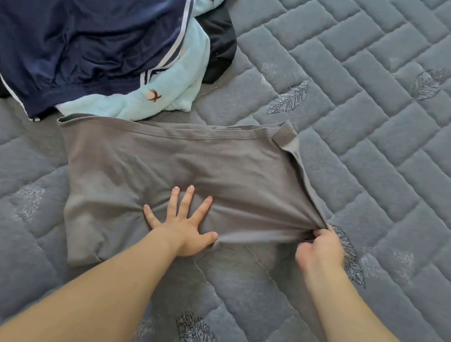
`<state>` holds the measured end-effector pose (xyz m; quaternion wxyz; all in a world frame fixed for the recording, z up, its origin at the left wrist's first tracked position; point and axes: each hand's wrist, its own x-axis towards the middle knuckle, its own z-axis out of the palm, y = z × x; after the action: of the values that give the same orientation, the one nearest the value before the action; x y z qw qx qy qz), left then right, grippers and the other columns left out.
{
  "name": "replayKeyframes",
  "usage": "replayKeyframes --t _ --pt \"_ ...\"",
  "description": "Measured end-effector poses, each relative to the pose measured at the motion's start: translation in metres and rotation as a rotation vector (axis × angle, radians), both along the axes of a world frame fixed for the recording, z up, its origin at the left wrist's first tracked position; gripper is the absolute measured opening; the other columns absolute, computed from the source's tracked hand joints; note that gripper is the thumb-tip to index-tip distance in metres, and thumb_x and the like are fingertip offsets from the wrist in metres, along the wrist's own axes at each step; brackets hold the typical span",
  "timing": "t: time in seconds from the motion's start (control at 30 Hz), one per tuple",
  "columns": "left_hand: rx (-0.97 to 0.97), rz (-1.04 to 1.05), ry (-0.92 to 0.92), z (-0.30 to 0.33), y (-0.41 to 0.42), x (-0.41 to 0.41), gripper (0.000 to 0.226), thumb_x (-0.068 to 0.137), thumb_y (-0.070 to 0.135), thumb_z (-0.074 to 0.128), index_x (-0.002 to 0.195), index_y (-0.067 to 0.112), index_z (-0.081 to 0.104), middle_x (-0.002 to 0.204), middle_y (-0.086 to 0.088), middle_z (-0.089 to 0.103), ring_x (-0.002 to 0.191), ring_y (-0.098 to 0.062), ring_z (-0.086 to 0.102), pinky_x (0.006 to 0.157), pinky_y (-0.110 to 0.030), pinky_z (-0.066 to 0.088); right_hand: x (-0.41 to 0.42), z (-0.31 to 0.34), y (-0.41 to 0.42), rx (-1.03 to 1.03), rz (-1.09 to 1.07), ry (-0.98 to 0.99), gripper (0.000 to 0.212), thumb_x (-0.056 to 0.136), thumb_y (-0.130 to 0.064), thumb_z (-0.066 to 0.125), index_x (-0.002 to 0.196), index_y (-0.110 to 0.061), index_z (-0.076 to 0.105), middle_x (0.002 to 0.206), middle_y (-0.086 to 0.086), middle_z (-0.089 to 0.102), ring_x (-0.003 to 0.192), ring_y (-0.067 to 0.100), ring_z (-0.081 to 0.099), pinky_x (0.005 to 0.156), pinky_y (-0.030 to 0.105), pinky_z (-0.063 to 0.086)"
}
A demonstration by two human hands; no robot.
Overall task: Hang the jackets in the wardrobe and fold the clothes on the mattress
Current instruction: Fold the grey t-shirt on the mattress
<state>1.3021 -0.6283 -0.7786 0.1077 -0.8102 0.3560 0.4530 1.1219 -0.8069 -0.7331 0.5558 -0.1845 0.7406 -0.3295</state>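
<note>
A grey garment [143, 167] lies partly folded on the quilted grey mattress [386, 121]. My left hand [184, 224] presses flat on its near middle, fingers spread. My right hand [320, 249] grips the garment's near right corner, and the cloth is pulled taut in creases between the two hands. Beyond it, at the upper left, sits a heap of clothes: a navy garment with white stripes [80, 20], a light blue printed one [173, 84] and a black piece [220, 38].
The mattress stretches away to the right and toward me, with dark leaf prints on its quilting. The clothes heap touches the far edge of the grey garment. No wardrobe or jacket hanger is in view.
</note>
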Motion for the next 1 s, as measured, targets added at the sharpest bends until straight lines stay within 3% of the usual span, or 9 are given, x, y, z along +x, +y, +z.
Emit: replayKeyframes --t 0.2,0.3,0.4,0.5,0.6,0.67,0.77,0.9,1.0 --pt "0.101 -0.029 0.022 0.016 -0.009 0.004 0.087 0.076 0.089 0.025 0.139 0.06 -0.028 0.145 0.014 -0.051 0.136 -0.019 -0.047 0.1 -0.08 -0.008 0.006 0.005 -0.019 -0.238 0.511 0.478 0.032 0.087 0.004 0.039 0.064 -0.014 0.052 0.062 -0.004 0.041 0.072 0.023 0.039 0.064 0.028 0.026" --pt "0.148 -0.035 0.03 0.024 -0.013 0.003 0.087 0.077 0.089 0.025 0.139 0.059 -0.028 0.147 0.013 -0.05 0.138 -0.019 -0.044 0.102 -0.08 -0.004 0.003 0.003 -0.029 -0.238 0.626 0.686 0.031 0.087 -0.006 0.038 0.057 -0.014 0.038 0.069 0.009 0.049 0.072 0.027 0.038 0.063 0.034 0.026" --pt "0.209 -0.058 0.031 0.032 -0.023 0.008 0.088 0.08 0.085 0.031 0.142 0.058 -0.024 0.151 0.013 -0.044 0.142 -0.02 -0.038 0.101 -0.082 0.003 -0.017 -0.005 -0.039 -0.054 0.689 0.755 0.029 0.09 -0.013 0.037 0.083 -0.004 0.063 0.104 0.026 0.064 0.088 0.037 0.054 0.078 0.042 0.041" --pt "0.206 -0.111 0.019 0.039 -0.039 0.023 0.081 0.084 0.074 0.041 0.149 0.055 -0.004 0.162 0.006 -0.019 0.148 -0.028 -0.017 0.105 -0.078 0.015 -0.031 -0.009 -0.043 0.223 0.929 0.848 0.036 0.092 -0.016 0.043 0.119 0.001 0.059 0.127 0.026 0.058 0.115 0.041 0.054 0.094 0.042 0.044" --pt "0.017 -0.075 -0.067 0.044 -0.053 0.043 0.058 0.088 0.06 0.043 0.141 0.046 0.025 0.15 -0.003 0.014 0.139 -0.031 0.01 0.104 -0.07 0.028 -0.004 -0.008 -0.048 -0.072 1.039 0.86 0.041 0.087 -0.024 0.052 0.126 -0.01 0.052 0.132 0.019 0.054 0.12 0.039 0.05 0.101 0.045 0.042" --pt "-0.038 -0.055 -0.199 0.037 -0.055 0.05 0.063 0.088 0.06 0.045 0.144 0.048 0.018 0.157 -0.004 0.002 0.145 -0.034 -0.006 0.103 -0.08 0.014 0.035 -0.003 -0.052 -0.346 1.118 0.791 0.058 0.085 -0.036 0.06 0.136 -0.013 0.044 0.138 0.016 0.051 0.126 0.037 0.047 0.104 0.045 0.038" --pt "-0.029 0.011 -0.288 0.025 -0.051 0.05 0.092 0.084 0.07 0.053 0.149 0.051 -0.009 0.154 0.001 -0.041 0.139 -0.039 -0.038 0.097 -0.084 0.001 0.092 -0.003 -0.061 -0.431 1.348 0.87 0.08 0.081 -0.047 0.069 0.145 -0.016 0.031 0.145 0.012 0.043 0.133 0.034 0.041 0.106 0.046 0.034" --pt "-0.066 0.183 -0.22 0.02 -0.05 0.058 0.122 0.069 0.072 0.071 0.141 0.058 -0.027 0.15 0.008 -0.046 0.142 -0.037 -0.034 0.098 -0.085 0.011 0.124 -0.005 -0.089 -0.445 1.237 0.914 0.027 0.093 -0.017 0.049 0.117 -0.008 0.056 0.123 0.02 0.061 0.118 0.038 0.054 0.095 0.042 0.04" --pt "0.002 0.242 -0.163 0.025 -0.062 0.072 0.148 0.054 0.069 0.083 0.136 0.053 -0.039 0.145 0.007 -0.053 0.139 -0.038 -0.04 0.095 -0.086 0.014 0.133 0.008 -0.114 -0.481 0.936 0.783 0.03 0.102 -0.023 0.041 0.11 -0.002 0.06 0.12 0.023 0.063 0.112 0.039 0.055 0.086 0.04 0.039"
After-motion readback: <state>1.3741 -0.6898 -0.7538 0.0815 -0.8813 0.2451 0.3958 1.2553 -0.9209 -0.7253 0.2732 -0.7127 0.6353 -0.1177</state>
